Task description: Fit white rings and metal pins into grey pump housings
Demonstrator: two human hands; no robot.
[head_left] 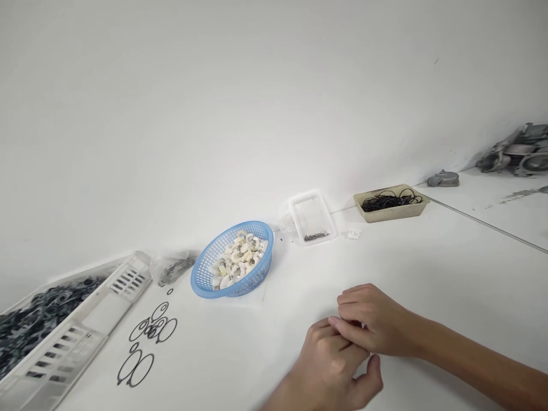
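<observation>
My left hand (336, 362) and my right hand (371, 319) meet over the white table at the lower right. The left hand's fingers are curled, with its thumb bent a little apart from them. My right hand is closed too, and its fingers touch the top of the left hand's fingers. Anything held between them is hidden. The nearest things beyond them are a small white tray (329, 212) with thin metal pieces (316, 236) at its near end, and a blue basket (200, 285) of white and cream ring-like parts (240, 258).
On the left lie black rubber rings (141, 370) beside a white slotted crate (96, 319) of dark parts (47, 314) and a clear bag (171, 267). Along the wall stand a beige tray (394, 214) of black rings (387, 202) and grey metal castings (444, 178).
</observation>
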